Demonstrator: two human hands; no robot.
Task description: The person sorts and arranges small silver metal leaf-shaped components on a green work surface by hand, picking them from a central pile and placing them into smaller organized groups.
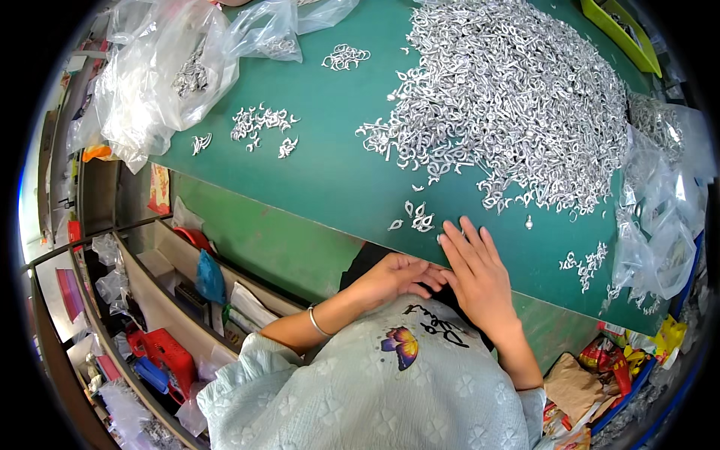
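At the near edge of the green table point(315, 161), my right hand point(478, 274) lies with its fingers stretched out over the tabletop. Beside its fingertips is a small group of silvery metal pieces point(422, 220), some of them leaf-shaped loops. My left hand point(405, 276) is cupped just off the edge, palm turned up and fingers loosely bent, close to the right wrist; nothing shows in it. A large heap of similar silvery pieces point(510, 97) spreads over the table beyond my right hand. One lone piece point(529, 223) lies to its right.
Small piles point(261, 124) of pieces lie at the left, with a ring-like pile point(346, 58) farther back. Clear plastic bags point(150, 82) stand at the far left, others point(660, 217) at the right. A green tray point(626, 34) sits at the back right. Open drawers point(187, 277) flank me.
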